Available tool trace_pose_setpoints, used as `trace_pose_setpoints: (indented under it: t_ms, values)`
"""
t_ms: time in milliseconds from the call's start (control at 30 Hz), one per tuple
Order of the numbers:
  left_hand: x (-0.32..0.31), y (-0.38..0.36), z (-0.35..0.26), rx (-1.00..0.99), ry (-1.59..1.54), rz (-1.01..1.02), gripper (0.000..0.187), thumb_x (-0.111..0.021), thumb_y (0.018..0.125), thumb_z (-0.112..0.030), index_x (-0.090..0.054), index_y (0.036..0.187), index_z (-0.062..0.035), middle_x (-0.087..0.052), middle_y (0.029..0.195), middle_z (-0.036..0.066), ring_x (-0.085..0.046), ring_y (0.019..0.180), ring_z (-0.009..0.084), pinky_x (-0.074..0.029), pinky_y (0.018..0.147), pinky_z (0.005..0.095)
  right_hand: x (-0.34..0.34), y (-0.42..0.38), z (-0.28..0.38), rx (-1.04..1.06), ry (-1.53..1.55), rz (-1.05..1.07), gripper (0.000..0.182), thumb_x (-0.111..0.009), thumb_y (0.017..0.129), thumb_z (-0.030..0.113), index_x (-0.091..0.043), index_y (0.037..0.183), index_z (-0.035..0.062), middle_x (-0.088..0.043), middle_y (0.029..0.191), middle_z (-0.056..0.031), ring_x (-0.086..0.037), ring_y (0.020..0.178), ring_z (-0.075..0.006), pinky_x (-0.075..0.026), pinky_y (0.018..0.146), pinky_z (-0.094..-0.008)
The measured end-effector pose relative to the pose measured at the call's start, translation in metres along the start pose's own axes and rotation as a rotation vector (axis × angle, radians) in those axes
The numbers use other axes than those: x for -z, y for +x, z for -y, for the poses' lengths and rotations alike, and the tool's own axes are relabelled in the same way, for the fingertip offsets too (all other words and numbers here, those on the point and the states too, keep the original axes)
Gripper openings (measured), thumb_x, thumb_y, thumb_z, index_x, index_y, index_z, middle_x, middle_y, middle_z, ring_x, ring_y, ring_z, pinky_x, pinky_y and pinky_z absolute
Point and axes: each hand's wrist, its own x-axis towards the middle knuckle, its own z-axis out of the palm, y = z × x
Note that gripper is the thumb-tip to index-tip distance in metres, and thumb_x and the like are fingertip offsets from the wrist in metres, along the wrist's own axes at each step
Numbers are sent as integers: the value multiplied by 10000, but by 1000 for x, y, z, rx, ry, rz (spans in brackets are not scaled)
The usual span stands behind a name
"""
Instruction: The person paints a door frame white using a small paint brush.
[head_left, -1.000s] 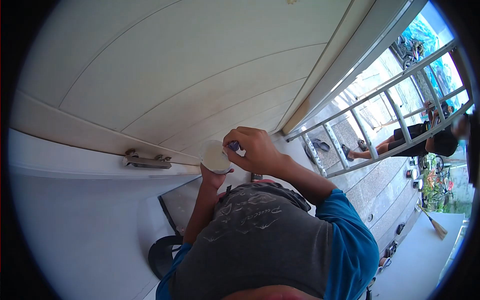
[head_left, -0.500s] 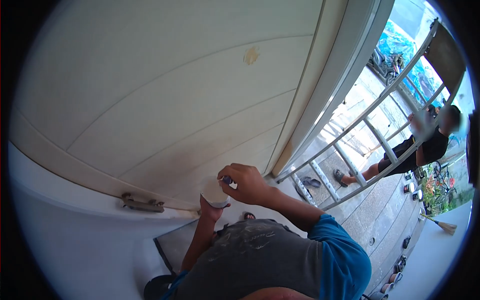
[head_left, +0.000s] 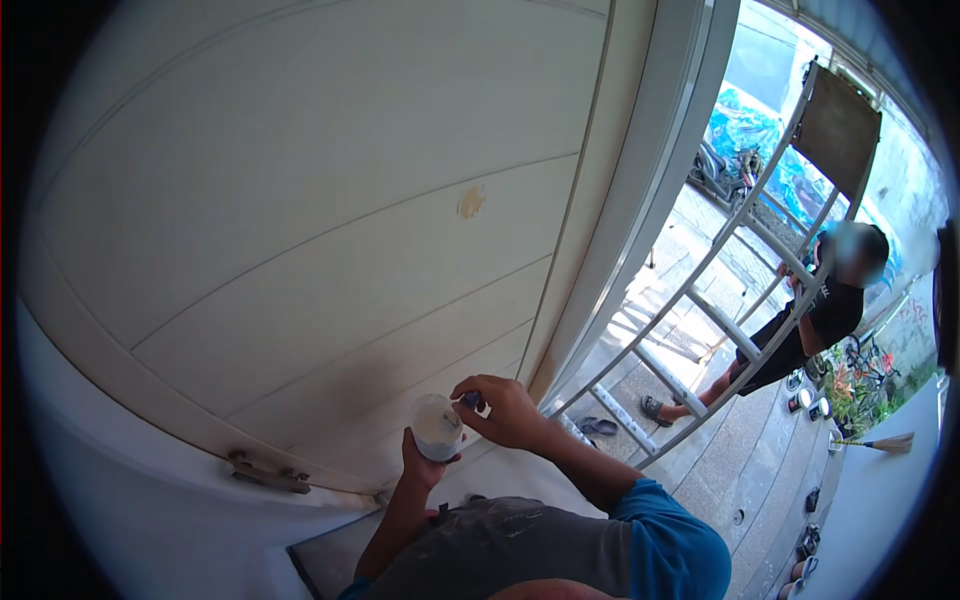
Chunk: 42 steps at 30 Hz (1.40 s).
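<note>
My left hand [head_left: 422,468] is wrapped around a white tub [head_left: 434,446] of pale, creamy material, gripping it from below and the side. Just above the tub's right rim, my right hand [head_left: 503,412] pinches a small tool with a dark purple handle [head_left: 470,400]. The tool's working end points into the tub; its exact kind is too small to tell. Before me stands a large cream panelled door [head_left: 330,200], with a yellowish patch [head_left: 471,202] on its surface near the right edge.
A metal ladder [head_left: 690,300] leans at the right, and a person in dark clothes [head_left: 835,310] stands behind it. A door handle [head_left: 268,473] sticks out at the lower left. Sandals [head_left: 600,426], paint buckets [head_left: 800,401] and a broom [head_left: 885,444] are outside.
My view has shifted, so the door patch and ladder sit lower and further left. The tub's open top faces me more now. Both hands keep their holds.
</note>
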Motion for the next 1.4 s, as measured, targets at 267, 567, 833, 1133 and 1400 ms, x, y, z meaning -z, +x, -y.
trace_pose_setpoints:
  t_ms: [267, 567, 833, 1133, 1400]
  values:
    - [-4, 23, -10, 95, 94, 140, 679, -269, 881, -692, -501, 1340, -248, -634, 1217, 26, -656, 1015, 332, -517, 618, 454, 0, -6, 5, -126, -19, -175, 154, -684, 851, 137, -646, 955, 29, -676, 814, -103, -666, 681, -200, -522, 614, -295]
    - [-16, 45, -35, 241, 195, 212, 630, -259, 893, -586, -512, 1339, -220, -624, 1240, 43, -640, 1054, 328, -485, 683, 486, -7, -2, 26, -282, -116, -272, 163, -683, 840, 159, -655, 953, 47, -682, 795, -116, -681, 695, -237, -533, 639, -334]
    - [-20, 46, -46, 306, 178, 299, 601, -336, 872, -578, -543, 1297, -207, -627, 1220, 43, -620, 1073, 282, -488, 717, 503, -29, -5, 34, -244, -325, -437, 124, -685, 842, 85, -636, 928, 10, -663, 744, -116, -659, 617, -191, -519, 575, -294]
    - [9, 36, -61, 339, 153, 324, 581, -362, 878, -567, -540, 1295, -204, -615, 1237, 57, -602, 1099, 271, -520, 717, 532, -58, -2, 43, -416, -86, -424, 163, -683, 848, 139, -632, 939, 14, -649, 690, -105, -631, 603, -161, -498, 582, -295]
    - [48, -6, -79, 213, 13, 216, 553, -381, 918, -585, -536, 1270, -188, -633, 1175, 68, -644, 1010, 260, -558, 652, 492, -92, 17, 36, -342, 20, -263, 86, -675, 845, 33, -645, 915, -5, -654, 730, -56, -598, 648, -95, -476, 610, -248]
